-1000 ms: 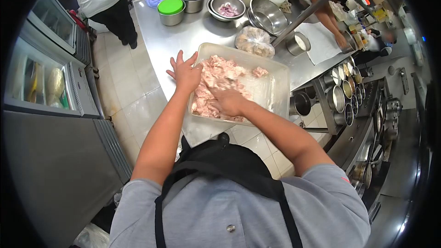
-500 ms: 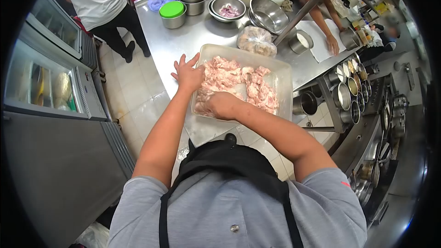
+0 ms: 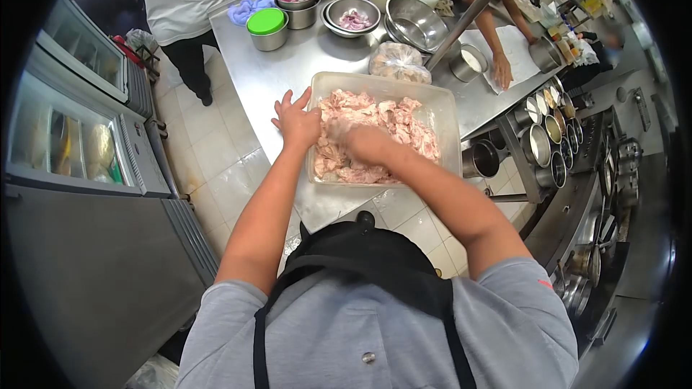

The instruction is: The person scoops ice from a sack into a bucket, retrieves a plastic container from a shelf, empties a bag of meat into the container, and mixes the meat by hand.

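A translucent plastic tub (image 3: 448,119) holds pink raw chopped meat (image 3: 414,126), which looks like chicken, and sits at the near corner of the steel table. My left hand (image 3: 297,122) rests against the tub's left rim with its fingers spread outward. Inside the tub, my right hand (image 3: 367,144) is down in the meat, left of the middle. Motion blurs its fingers, so their grip is unclear. Just behind the tub lies a clear plastic bag (image 3: 398,63) of pale food.
On the steel table (image 3: 249,75) stand a green-lidded container (image 3: 267,23), bowls of chopped onion (image 3: 355,20) and a steel bowl (image 3: 418,21). A co-worker's hand (image 3: 502,70) lies on a white sheet at right. Another person (image 3: 184,0) stands far left, near glass-door fridges (image 3: 76,130).
My right hand has moved up and slightly right through the meat, from the tub's near left corner. My left hand stays at the rim. The person at far left has shifted right.
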Motion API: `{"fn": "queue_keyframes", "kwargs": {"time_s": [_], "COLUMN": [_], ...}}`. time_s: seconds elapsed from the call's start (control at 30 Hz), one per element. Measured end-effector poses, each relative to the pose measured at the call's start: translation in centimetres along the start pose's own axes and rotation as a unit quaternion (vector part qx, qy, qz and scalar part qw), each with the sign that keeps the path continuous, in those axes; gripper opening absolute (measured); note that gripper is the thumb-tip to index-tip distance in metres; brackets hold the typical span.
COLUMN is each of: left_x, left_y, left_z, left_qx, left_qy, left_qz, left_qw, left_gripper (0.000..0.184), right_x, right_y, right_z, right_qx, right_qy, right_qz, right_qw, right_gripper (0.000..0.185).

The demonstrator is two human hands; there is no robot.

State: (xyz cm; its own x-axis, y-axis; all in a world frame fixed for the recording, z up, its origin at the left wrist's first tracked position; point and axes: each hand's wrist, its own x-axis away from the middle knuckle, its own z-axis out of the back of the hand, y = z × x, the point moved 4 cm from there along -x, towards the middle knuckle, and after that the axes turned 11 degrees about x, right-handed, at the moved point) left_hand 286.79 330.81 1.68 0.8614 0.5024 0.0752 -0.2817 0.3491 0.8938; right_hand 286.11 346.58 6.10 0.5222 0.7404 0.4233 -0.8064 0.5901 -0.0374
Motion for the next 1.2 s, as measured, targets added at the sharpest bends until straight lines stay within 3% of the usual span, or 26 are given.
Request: {"fn": "queue_keyframes", "kwargs": {"time_s": [0.03,0.1,0.13,0.2,0.27,0.33,0.4,0.47,0.53,0.57,0.63,0.67,0.73,0.83,0.9,1.03,1.1,1.17,1.2], "left_x": [0.0,-0.1,-0.3,-0.3,-0.4,-0.7,-0.8,-0.6,-0.5,-0.4,-0.3,-0.6,-1.0,-0.9,-1.3,-1.8,-1.6,-2.5,-2.7], "left_y": [0.1,0.2,0.0,0.0,0.0,-0.3,-0.9,-0.9,-0.7,-0.6,0.1,0.1,-0.3,0.0,0.0,-1.2,-0.9,-2.2,-2.4], "left_z": [0.2,0.3,0.2,-0.2,-0.2,-0.5,-0.6,-0.5,-0.5,-0.5,-0.4,-0.5,-0.9,-0.6,-0.3,0.1,-0.3,-1.0,-1.6], "left_qx": [-0.022,-0.045,-0.027,-0.006,-0.005,-0.011,0.065,0.062,0.069,0.079,0.081,0.083,0.115,0.080,0.081,0.096,0.152,0.173,0.185], "left_qy": [0.002,-0.008,-0.008,-0.020,-0.016,-0.022,-0.020,-0.030,-0.033,-0.036,-0.052,-0.060,-0.097,-0.086,-0.084,-0.087,-0.101,-0.141,-0.152], "left_qz": [-0.012,-0.032,-0.028,-0.031,-0.023,-0.034,-0.038,-0.049,-0.056,-0.062,-0.076,-0.082,-0.100,-0.096,-0.095,-0.103,-0.111,-0.152,-0.115], "left_qw": [1.000,0.998,0.999,0.999,1.000,0.999,0.997,0.996,0.995,0.994,0.993,0.991,0.984,0.988,0.989,0.986,0.977,0.963,0.964], "left_gripper": [0.055,0.055,0.056,0.057,0.058,0.058,0.059,0.060,0.060,0.060,0.061,0.061,0.062,0.063,0.063,0.061,0.057,0.057,0.057], "right_x": [0.8,3.2,4.3,6.8,7.4,7.6,7.1,6.5,8.4,8.6,9.1,8.1,4.7,-0.4,-1.7,3.5,6.7,7.7,9.4], "right_y": [0.3,1.1,1.6,3.0,3.0,3.0,4.4,7.9,10.1,10.4,12.0,12.5,13.9,11.8,8.4,7.7,7.2,8.3,9.1], "right_z": [-1.9,-5.3,-4.0,-2.4,-0.2,3.1,2.1,-2.6,-2.2,-1.9,-3.0,-3.4,-4.9,-3.9,-3.1,0.7,2.3,-1.1,-0.9], "right_qx": [-0.003,-0.021,-0.020,-0.006,-0.019,-0.132,-0.175,-0.065,-0.020,-0.021,-0.016,-0.018,-0.206,-0.163,0.010,-0.040,-0.101,-0.054,0.005], "right_qy": [-0.001,0.075,0.074,-0.075,-0.066,0.157,0.168,0.169,0.141,0.142,-0.077,-0.076,0.120,0.118,0.107,0.045,0.109,0.168,0.341], "right_qz": [-0.003,0.088,0.081,0.001,-0.014,-0.061,-0.113,-0.106,-0.241,-0.248,-0.359,-0.368,-0.466,-0.409,-0.230,-0.257,-0.296,-0.331,-0.293], "right_qw": [1.000,0.993,0.994,0.997,0.998,0.977,0.964,0.978,0.960,0.958,0.930,0.926,0.852,0.890,0.967,0.965,0.943,0.927,0.893], "right_gripper": [0.027,0.027,0.027,0.028,0.029,0.031,0.030,0.029,0.025,0.025,0.022,0.022,0.035,0.026,0.019,0.021,0.023,0.023,0.019]}}
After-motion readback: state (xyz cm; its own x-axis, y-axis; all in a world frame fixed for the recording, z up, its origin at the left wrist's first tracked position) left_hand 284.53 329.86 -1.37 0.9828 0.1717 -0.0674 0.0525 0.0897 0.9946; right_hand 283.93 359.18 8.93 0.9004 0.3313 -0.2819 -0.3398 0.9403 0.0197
